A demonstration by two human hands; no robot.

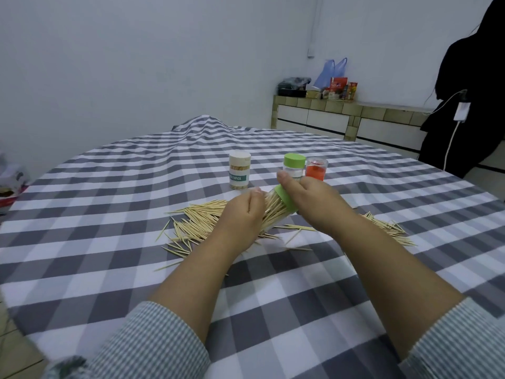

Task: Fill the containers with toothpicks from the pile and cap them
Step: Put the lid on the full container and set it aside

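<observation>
Toothpicks (196, 222) lie heaped at the middle of the checked tabletop (95, 255), partly hidden by both forearms. Above the heap, the left hand (243, 214) curls round a clear container (273, 212) packed with toothpicks, its base hidden. The right hand (308, 198) grips its green cap (285, 198). Three more containers stand behind: white (240, 170), green-capped (293, 166), orange (315, 169).
</observation>
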